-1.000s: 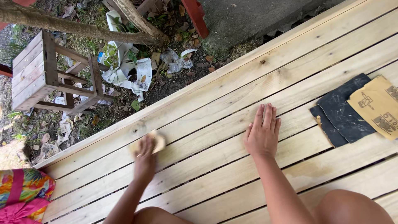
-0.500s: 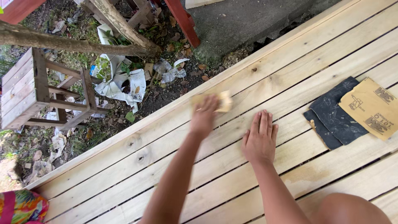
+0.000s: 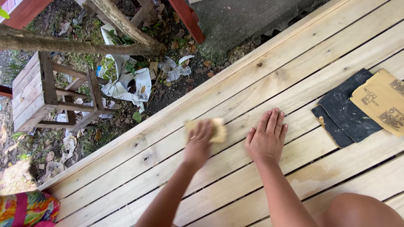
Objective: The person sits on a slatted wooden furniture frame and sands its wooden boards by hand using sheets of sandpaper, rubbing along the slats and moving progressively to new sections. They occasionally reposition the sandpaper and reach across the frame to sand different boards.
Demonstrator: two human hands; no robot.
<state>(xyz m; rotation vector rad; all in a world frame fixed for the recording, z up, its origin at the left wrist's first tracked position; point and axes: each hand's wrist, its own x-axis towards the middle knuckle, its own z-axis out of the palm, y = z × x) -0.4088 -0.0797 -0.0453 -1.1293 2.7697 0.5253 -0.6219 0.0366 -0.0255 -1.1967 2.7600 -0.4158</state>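
My left hand (image 3: 198,143) presses a tan piece of sandpaper (image 3: 218,129) flat against a pale wooden plank (image 3: 294,71), near the outer edge of a slatted wooden deck. My right hand (image 3: 267,138) lies flat on a plank just to the right of it, fingers spread and empty. Both forearms reach in from the bottom of the view. My bare knee (image 3: 362,210) shows at the bottom right.
Dark sandpaper sheets (image 3: 345,111) and a tan sheet (image 3: 381,101) lie on the deck at the right. Beyond the deck edge lie littered ground, a small wooden stool (image 3: 46,94), a branch (image 3: 63,44) and crumpled paper (image 3: 128,82). Colourful cloth (image 3: 25,208) sits bottom left.
My left hand with the sandpaper slid right and up along the plank, then came back slightly left. The right hand stayed flat in place.
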